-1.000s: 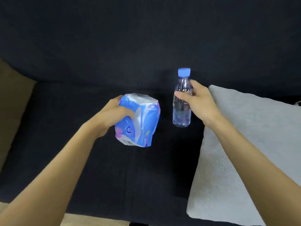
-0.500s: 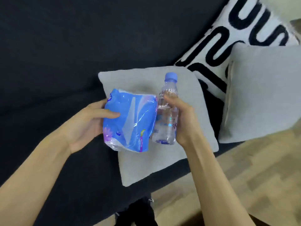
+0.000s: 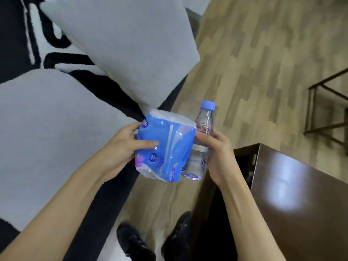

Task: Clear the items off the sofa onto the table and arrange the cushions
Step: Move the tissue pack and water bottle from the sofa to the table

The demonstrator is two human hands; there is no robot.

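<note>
My left hand grips a blue plastic tissue pack, held in the air over the floor beside the sofa's front edge. My right hand holds a clear water bottle with a blue cap, upright and pressed against the pack. Two grey cushions lie on the dark sofa: one flat at the left, one leaning further back. A black-and-white patterned cushion lies under them. The dark brown table is at the lower right, just right of my right forearm.
Wooden floor fills the upper right. A black metal frame stands on it at the right edge. My two black shoes are on the floor between the sofa and the table.
The view has swung right from the sofa toward the floor and table. Both hands carried the tissue pack and bottle off the sofa and brought them together over the floor.
</note>
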